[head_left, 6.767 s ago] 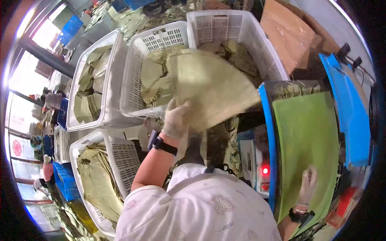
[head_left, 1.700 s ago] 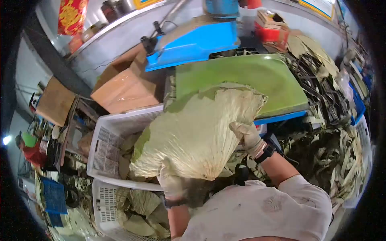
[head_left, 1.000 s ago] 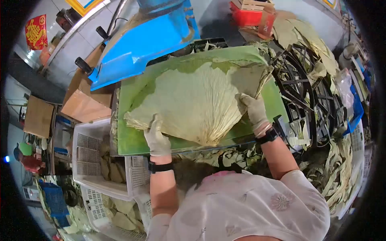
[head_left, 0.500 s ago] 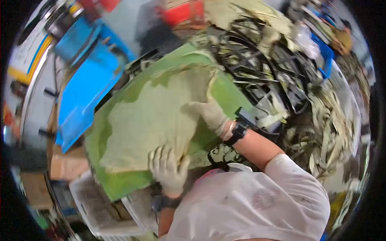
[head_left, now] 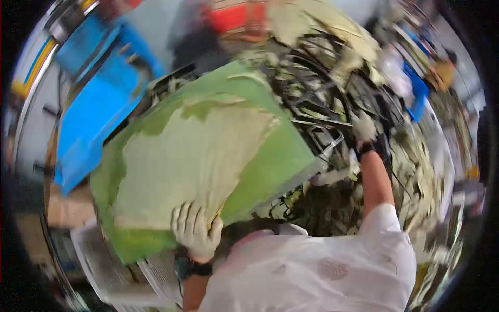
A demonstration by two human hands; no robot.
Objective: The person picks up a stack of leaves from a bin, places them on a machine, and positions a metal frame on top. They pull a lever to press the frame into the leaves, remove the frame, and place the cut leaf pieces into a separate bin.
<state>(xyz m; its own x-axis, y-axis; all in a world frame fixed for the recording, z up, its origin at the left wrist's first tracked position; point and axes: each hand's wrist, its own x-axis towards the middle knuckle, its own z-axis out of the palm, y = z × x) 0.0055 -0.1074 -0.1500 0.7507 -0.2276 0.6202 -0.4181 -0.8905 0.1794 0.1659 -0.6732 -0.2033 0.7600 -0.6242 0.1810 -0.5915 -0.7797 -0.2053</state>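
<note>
A pale cream, leather-like sheet (head_left: pixel 176 161) with ragged edges lies on a green board (head_left: pixel 275 166). My left hand (head_left: pixel 195 229), in a white glove, rests flat on the sheet's near edge with its fingers out. To the right of the board, my right hand (head_left: pixel 364 127), also gloved, is among black curved frames (head_left: pixel 317 78) that look like cutting dies. Its fingers are blurred, so whether it grips one of them cannot be made out.
Pale offcuts (head_left: pixel 416 171) are heaped to the right. A blue plastic panel (head_left: pixel 99 114) stands at the left. A white crate (head_left: pixel 104 260) sits below the board's left corner. A red object (head_left: pixel 234 18) is at the far side.
My right hand has left the sheet and moved right to the black frames. My left hand stays on the sheet's near edge. The whole view has shifted slightly.
</note>
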